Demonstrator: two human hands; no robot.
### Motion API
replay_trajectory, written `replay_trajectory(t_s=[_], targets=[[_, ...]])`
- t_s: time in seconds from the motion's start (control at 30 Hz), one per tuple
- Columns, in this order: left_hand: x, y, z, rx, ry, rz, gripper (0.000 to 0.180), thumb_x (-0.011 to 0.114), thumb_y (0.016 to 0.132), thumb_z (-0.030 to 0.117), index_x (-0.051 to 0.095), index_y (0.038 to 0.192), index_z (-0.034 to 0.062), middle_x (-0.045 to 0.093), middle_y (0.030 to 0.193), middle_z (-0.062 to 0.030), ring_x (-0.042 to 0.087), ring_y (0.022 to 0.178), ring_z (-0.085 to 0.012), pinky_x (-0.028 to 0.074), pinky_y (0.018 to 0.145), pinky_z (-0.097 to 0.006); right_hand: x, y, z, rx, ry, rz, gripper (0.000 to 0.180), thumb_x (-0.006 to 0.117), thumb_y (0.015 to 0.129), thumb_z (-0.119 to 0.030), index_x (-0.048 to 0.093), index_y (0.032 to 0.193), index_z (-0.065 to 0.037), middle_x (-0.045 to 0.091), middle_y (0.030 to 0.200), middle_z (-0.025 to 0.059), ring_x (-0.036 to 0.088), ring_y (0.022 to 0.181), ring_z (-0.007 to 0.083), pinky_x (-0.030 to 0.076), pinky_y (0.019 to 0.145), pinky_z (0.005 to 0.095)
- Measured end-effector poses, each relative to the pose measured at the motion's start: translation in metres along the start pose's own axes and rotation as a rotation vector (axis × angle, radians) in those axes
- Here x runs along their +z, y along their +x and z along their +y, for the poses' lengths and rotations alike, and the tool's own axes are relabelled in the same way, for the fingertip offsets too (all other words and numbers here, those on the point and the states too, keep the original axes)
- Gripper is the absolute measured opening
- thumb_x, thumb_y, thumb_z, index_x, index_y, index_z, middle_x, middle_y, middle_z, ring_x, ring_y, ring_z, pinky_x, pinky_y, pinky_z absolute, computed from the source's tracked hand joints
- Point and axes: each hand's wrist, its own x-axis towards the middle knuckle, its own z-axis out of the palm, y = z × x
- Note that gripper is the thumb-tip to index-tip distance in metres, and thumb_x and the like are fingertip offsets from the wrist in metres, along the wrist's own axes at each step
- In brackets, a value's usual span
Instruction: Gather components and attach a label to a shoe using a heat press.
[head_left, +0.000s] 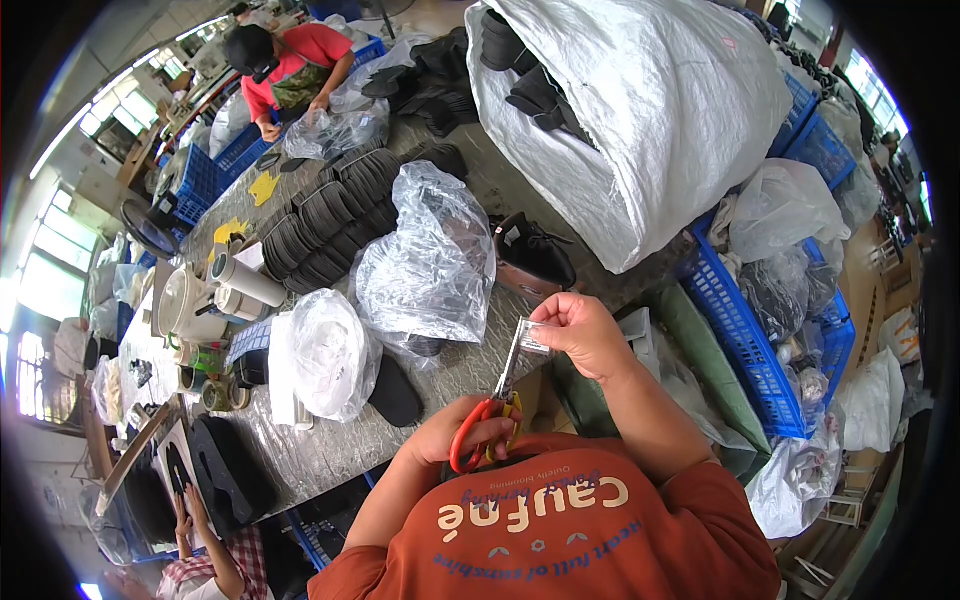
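Label (535,337), small and white, is held up near the edge of the surface (325,458), pinched between the thumb and the fingers of the right hand (580,335). The left hand (450,430) has its fingers curled around the handles of the red and yellow scissors (505,382), and the blades stand beside the label; if they touch it, I cannot tell. Farther lie a brown shoe (533,264) and a clear plastic bag (430,262)

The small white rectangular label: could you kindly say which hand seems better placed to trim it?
Probably the left hand: it holds the red-and-yellow-handled metal scissors, pointing toward the label, which the right hand pinches.
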Motion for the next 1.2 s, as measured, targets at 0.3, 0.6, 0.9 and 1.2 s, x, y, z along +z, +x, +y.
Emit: replay_trajectory(t_s=[0.3,0.6,0.9,1.2], targets=[[-0.0004,0.0005,-0.0031,0.019,-0.079,-0.02,0.029,0.054,0.089,0.017,0.054,0.107,-0.006,0.059,0.077,-0.006,0.061,0.064,-0.0131,0.048,0.058,-0.023,-0.0005,0.0,0.0015,-0.005,0.032,-0.009,0.013,0.065,0.079,-0.001,0.058,0.09,0.0,0.059,0.078,0.0015,0.054,0.069,0.0051,0.046,0.063,0.0187],[-0.0008,-0.0001,-0.0044,0.013,-0.09,-0.017,0.03,0.055,0.089,0.017,0.055,0.107,-0.0063,0.059,0.077,-0.006,0.061,0.064,-0.0133,0.048,0.058,-0.023,-0.0014,0.0002,0.0019,0.001,0.022,-0.008,0.014,0.065,0.079,-0.002,0.058,0.09,0.001,0.059,0.078,0.0019,0.055,0.069,0.0056,0.046,0.064,0.0192],[-0.0012,0.0015,-0.0047,0.026,-0.08,-0.012,0.028,0.055,0.089,0.018,0.055,0.104,-0.0059,0.059,0.076,-0.0061,0.061,0.064,-0.0138,0.048,0.058,-0.023,-0.0017,0.0,-0.001,-0.017,0.04,-0.025,0.014,0.065,0.079,-0.002,0.058,0.091,0.002,0.06,0.079,0.0029,0.056,0.07,0.0063,0.047,0.065,0.0195],[0.001,-0.0001,0.0016,0.007,-0.092,-0.005,0.027,0.056,0.086,0.015,0.056,0.102,-0.0065,0.058,0.079,-0.0071,0.061,0.065,-0.0153,0.049,0.059,-0.023,-0.0021,0.0,-0.0018,-0.017,0.035,-0.02,0.014,0.065,0.079,-0.002,0.058,0.09,0.001,0.06,0.079,0.0026,0.056,0.07,0.0062,0.047,0.065,0.0194]])
